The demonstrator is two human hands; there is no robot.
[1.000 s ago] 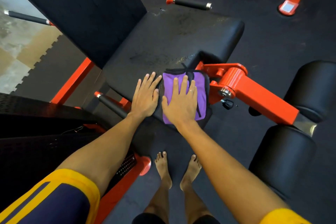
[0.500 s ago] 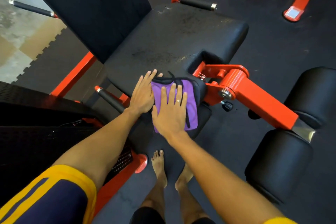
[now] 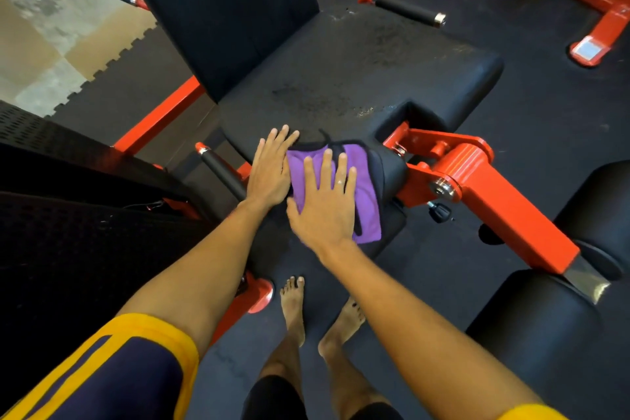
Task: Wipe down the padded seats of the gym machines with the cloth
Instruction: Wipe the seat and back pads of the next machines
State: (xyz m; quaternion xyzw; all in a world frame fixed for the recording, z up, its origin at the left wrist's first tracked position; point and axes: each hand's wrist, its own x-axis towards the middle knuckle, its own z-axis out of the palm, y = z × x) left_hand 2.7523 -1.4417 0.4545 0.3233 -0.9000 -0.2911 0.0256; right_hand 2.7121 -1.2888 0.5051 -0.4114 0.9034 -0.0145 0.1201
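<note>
Here, right hand (image 3: 324, 211) presses purple cloth (image 3: 369, 204) onto padded seat (image 3: 358, 72).

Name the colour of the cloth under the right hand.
Purple cloth, black trim; head view.

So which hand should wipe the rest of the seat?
Right: the right hand lies flat on the cloth; the left hand rests beside it on the bare seat.

Seat (image 3: 341, 78) open ahead – orange arm (image 3: 494, 191) blocks right, backrest (image 3: 218, 10) left
</note>
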